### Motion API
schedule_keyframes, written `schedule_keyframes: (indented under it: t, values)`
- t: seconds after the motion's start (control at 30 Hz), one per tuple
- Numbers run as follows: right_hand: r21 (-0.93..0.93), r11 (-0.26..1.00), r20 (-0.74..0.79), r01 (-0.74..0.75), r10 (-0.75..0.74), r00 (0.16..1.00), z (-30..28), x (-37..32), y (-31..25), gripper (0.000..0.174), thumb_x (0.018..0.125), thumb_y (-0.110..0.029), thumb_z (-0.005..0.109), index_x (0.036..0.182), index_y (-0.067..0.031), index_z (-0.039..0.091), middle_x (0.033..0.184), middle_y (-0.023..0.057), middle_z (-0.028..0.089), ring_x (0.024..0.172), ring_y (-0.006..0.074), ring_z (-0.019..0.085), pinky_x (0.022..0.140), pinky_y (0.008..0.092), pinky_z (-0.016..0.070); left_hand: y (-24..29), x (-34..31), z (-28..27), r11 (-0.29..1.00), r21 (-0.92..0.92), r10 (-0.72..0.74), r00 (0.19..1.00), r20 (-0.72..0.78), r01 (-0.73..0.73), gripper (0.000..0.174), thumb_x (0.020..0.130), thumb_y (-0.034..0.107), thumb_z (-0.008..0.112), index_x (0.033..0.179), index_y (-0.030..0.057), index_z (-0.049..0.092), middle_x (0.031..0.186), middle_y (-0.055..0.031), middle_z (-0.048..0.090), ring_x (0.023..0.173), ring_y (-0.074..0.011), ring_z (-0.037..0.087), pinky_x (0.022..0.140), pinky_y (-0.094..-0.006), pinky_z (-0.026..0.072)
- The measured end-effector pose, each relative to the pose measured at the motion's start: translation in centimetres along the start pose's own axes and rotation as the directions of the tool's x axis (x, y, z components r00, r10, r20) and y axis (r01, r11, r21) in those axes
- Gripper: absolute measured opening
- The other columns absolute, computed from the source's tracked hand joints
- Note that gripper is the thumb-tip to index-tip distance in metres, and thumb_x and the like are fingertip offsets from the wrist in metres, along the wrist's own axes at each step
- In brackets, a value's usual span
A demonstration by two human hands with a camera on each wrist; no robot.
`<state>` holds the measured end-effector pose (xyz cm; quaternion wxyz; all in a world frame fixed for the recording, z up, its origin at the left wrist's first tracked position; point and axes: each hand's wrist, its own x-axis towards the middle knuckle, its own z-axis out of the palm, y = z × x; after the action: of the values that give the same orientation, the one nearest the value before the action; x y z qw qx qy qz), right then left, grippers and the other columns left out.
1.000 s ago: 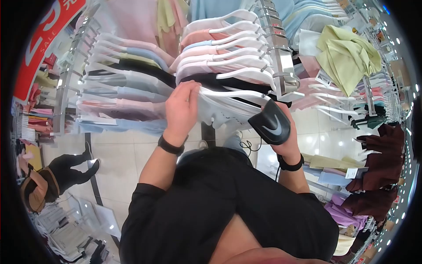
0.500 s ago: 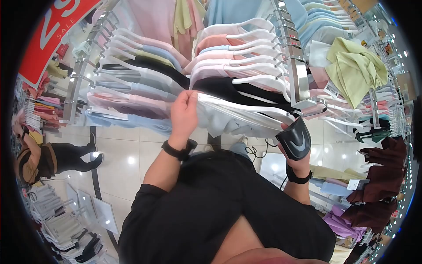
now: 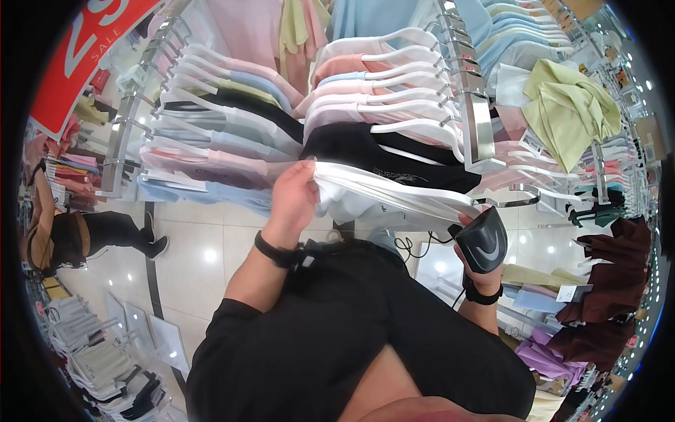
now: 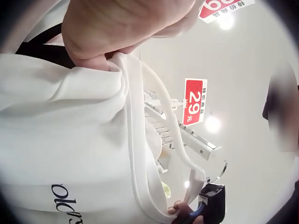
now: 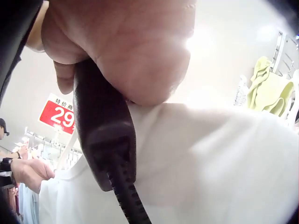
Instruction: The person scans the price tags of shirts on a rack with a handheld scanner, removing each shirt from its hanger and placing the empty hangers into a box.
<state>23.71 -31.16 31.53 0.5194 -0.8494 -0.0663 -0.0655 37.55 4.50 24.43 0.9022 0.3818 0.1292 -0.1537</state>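
Here's the left hand (image 3: 294, 200), thumb and fingers pinching the white shirt (image 3: 351, 200) at its shoulder, over one end of a white hanger (image 3: 401, 184). The right hand (image 3: 481, 273) has its fingers curled round a black handheld device (image 3: 481, 243), fingertips by the hanger's neck, a black cord (image 5: 124, 196) trailing below. So the shirt hangs between both hands, dark lettering (image 4: 65, 200) on it, the hanger's hook (image 3: 524, 199) off the rail. Just beyond, a black garment (image 3: 337, 141) hangs under the metal rail (image 3: 481, 133); farther off, there's a red sale sign (image 3: 77, 63) and another person (image 3: 70, 239) to the left.
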Motion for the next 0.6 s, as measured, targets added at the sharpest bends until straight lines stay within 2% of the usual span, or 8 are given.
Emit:
schedule_keyframes:
  t: [0.13, 0.17, 0.27, 0.33, 0.4, 0.43, 0.5, 0.6]
  values:
    - [-0.161, 0.966, -0.111, 0.204, -0.223, 0.969, -0.3, -0.9, 0.6, 0.07, 0.079, -0.008, 0.086, 0.139, 0.0031, 0.054, 0.125, 0.0164, 0.07, 0.122, 0.0232, 0.064, 0.108, 0.0381, 0.0442, 0.4, 0.0, -0.5, 0.995, 0.016, -0.096, 0.99, 0.103, 0.095, 0.017, 0.108, 0.017, 0.052, 0.105, 0.0044, 0.064, 0.097, -0.0021, 0.067, 0.084, -0.0102, 0.062, 0.074, -0.0265, 0.0492]
    - [0.207, 0.973, -0.241, 0.102, -0.05, 0.969, 0.4, -1.4, 0.3, 0.072, 0.079, -0.015, 0.088, 0.14, 0.0013, 0.055, 0.13, 0.0168, 0.069, 0.126, 0.0281, 0.061, 0.114, 0.0437, 0.0378, 0.3, 0.1, -0.8, 0.993, 0.03, -0.119, 0.986, 0.121, 0.116, 0.018, 0.108, 0.018, 0.052, 0.105, 0.0049, 0.064, 0.097, -0.001, 0.067, 0.084, -0.0094, 0.062, 0.074, -0.0255, 0.0483]
    - [0.126, 0.961, -0.239, 0.247, -0.213, 0.948, -0.1, 0.0, 0.0, 0.056, 0.081, -0.029, 0.086, 0.126, -0.0001, 0.069, 0.122, 0.0121, 0.068, 0.116, 0.0291, 0.062, 0.111, 0.0463, 0.0407, -1.5, 0.9, -3.4, 0.914, 0.405, -0.091, 0.976, 0.197, 0.004, 0.018, 0.108, 0.02, 0.053, 0.103, 0.0064, 0.063, 0.094, 0.0033, 0.062, 0.082, -0.0061, 0.056, 0.076, -0.0241, 0.0456]
    - [0.082, 0.979, -0.221, 0.188, -0.166, 0.961, 0.8, 0.3, -2.0, 0.053, 0.08, -0.034, 0.087, 0.12, -0.0014, 0.074, 0.114, 0.0095, 0.067, 0.111, 0.0286, 0.062, 0.107, 0.048, 0.0431, -1.6, -0.3, -1.7, 0.8, 0.576, -0.024, 0.95, 0.31, -0.167, 0.021, 0.109, 0.023, 0.052, 0.1, 0.0061, 0.062, 0.089, 0.0066, 0.056, 0.08, -0.0048, 0.048, 0.076, -0.0246, 0.0435]
    - [-0.181, 0.965, -0.103, 0.19, -0.211, 0.972, 0.9, 0.9, -2.7, 0.037, 0.085, -0.018, 0.083, 0.119, -0.0053, 0.075, 0.112, 0.0101, 0.068, 0.104, 0.0234, 0.064, 0.099, 0.0393, 0.0462, -2.2, -0.8, -0.9, 0.736, 0.627, -0.025, 0.915, 0.403, -0.256, 0.023, 0.11, 0.023, 0.05, 0.1, 0.0049, 0.061, 0.087, 0.0062, 0.055, 0.081, -0.0053, 0.048, 0.077, -0.0254, 0.0437]
    - [-0.148, 0.984, -0.101, 0.102, -0.117, 0.988, 1.5, 1.2, -3.1, 0.034, 0.087, -0.013, 0.08, 0.12, -0.0052, 0.074, 0.109, 0.0092, 0.068, 0.108, 0.0229, 0.064, 0.1, 0.0386, 0.0463, -2.0, -1.2, -0.6, 0.646, 0.693, -0.086, 0.872, 0.482, -0.32, 0.021, 0.11, 0.019, 0.049, 0.103, 0.0042, 0.062, 0.092, 0.0038, 0.058, 0.085, -0.0097, 0.053, 0.081, -0.0258, 0.0434]
    - [-0.237, 0.956, -0.078, 0.173, -0.196, 0.977, 2.7, 2.4, -4.0, 0.025, 0.082, -0.006, 0.076, 0.108, -0.0066, 0.076, 0.102, 0.0066, 0.068, 0.098, 0.0235, 0.063, 0.089, 0.0413, 0.0498, -2.9, -2.1, -0.1, 0.525, 0.768, -0.207, 0.82, 0.533, -0.367, 0.021, 0.109, 0.02, 0.049, 0.104, 0.0048, 0.062, 0.089, -0.0016, 0.061, 0.084, -0.0156, 0.057, 0.08, -0.0303, 0.0463]
    - [0.091, 0.996, -0.067, -0.006, 0.012, 0.998, 3.5, 2.6, -5.0, 0.025, 0.087, -0.009, 0.077, 0.112, -0.0041, 0.074, 0.1, 0.0064, 0.07, 0.095, 0.0176, 0.064, 0.088, 0.0328, 0.0483, -4.1, -3.3, 0.4, 0.351, 0.841, -0.357, 0.771, 0.527, -0.412, 0.02, 0.108, 0.022, 0.051, 0.104, 0.0062, 0.062, 0.088, -0.0106, 0.064, 0.082, -0.0266, 0.063, 0.076, -0.0372, 0.0496]
